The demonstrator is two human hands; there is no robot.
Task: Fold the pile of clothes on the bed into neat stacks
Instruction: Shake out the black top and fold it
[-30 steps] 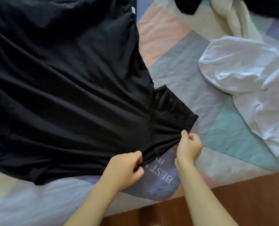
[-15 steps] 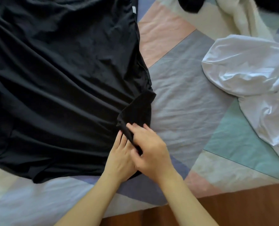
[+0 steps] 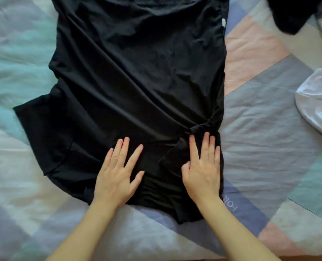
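A black T-shirt [image 3: 133,72] lies spread flat on the bed, collar end toward me. Its right sleeve is folded inward over the body. My right hand [image 3: 203,168] presses flat on that folded sleeve with straight fingers. My left hand [image 3: 118,174] rests flat on the shirt near the collar end, fingers spread. The left sleeve [image 3: 41,129] still sticks out to the left.
The bed wears a patchwork cover [image 3: 269,129] in pastel blocks. A crumpled white garment [image 3: 318,106] lies at the right edge. Another black garment [image 3: 295,16] and a cream one sit at the top right. A dark strip shows at the far left edge.
The right sleeve was pinched by both hands, then folded inward over the shirt. Both hands have let go and now lie flat on the fabric. The view has shifted left.
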